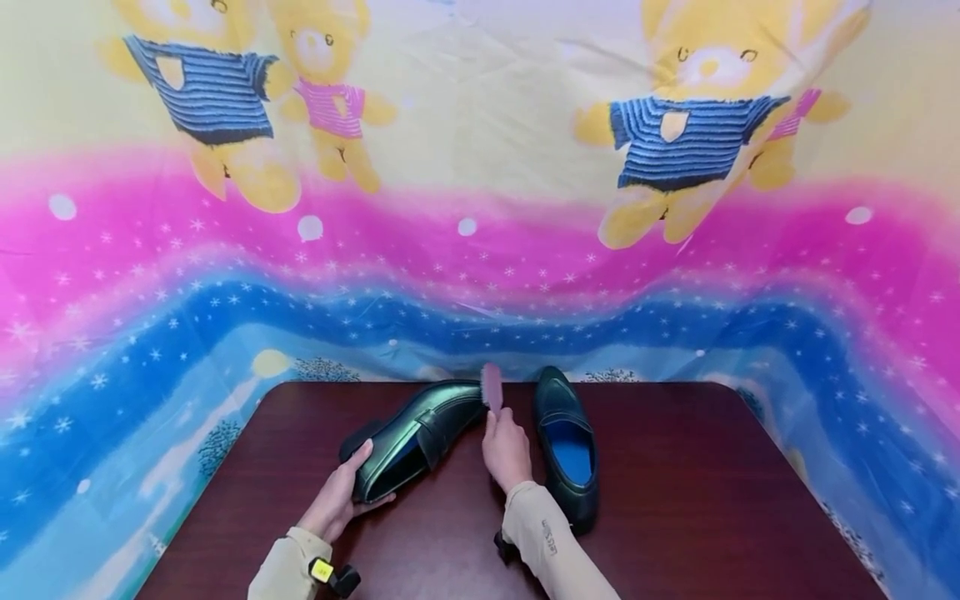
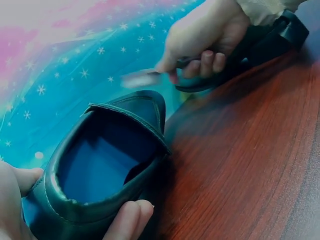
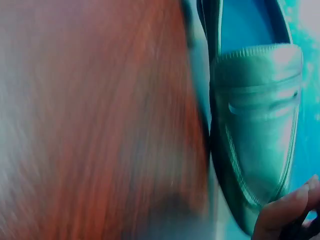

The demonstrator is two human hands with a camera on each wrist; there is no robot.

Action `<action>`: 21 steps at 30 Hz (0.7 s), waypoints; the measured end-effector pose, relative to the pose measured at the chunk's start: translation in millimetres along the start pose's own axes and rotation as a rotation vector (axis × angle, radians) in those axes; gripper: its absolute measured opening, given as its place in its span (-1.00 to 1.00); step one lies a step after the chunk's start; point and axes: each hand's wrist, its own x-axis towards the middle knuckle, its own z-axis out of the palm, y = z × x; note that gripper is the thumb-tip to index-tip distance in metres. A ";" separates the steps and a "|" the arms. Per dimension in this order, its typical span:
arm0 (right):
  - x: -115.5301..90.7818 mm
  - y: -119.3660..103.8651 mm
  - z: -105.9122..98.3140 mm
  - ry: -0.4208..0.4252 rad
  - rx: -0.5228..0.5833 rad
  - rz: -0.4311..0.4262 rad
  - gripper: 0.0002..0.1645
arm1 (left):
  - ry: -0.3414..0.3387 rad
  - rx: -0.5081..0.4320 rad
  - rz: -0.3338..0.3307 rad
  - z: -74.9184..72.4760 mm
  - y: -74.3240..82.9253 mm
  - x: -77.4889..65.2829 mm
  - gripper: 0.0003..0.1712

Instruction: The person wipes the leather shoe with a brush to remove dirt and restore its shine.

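My left hand (image 1: 339, 497) grips a dark green leather loafer (image 1: 392, 443) by its heel, thumb on one side and fingers on the other. The shoe is tilted, its toe pointing to the far right and its blue insole showing in the left wrist view. In my right hand (image 1: 507, 452) is a pinkish brush (image 1: 491, 387), held by the handle with its bristles toward the loafer's toe. The brush head (image 2: 141, 80) looks blurred just beyond the toe in the left wrist view. The matching loafer (image 1: 561, 408) stands on the table, right of my right hand.
The dark red-brown wooden table (image 1: 697, 467) has rounded far corners. Behind it and along both sides hangs a cloth backdrop (image 1: 465, 275) printed with bears and snowflakes. A device with a yellow screen (image 1: 322, 570) sits on my left wrist.
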 end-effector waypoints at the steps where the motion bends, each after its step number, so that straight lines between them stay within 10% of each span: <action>1: -1.9 -3.0 1.0 0.001 0.000 -0.044 -0.72 | 0.003 -0.003 -0.001 -0.5 -0.5 0.3 0.06; 8: -11.8 -15.2 9.1 -0.023 -0.109 -0.202 -0.75 | -0.008 -0.005 0.001 -1.1 -2.0 2.4 0.08; 21: -3.7 7.1 5.4 -0.001 -0.106 0.036 -0.71 | -0.016 0.037 0.022 1.3 -0.5 0.8 0.10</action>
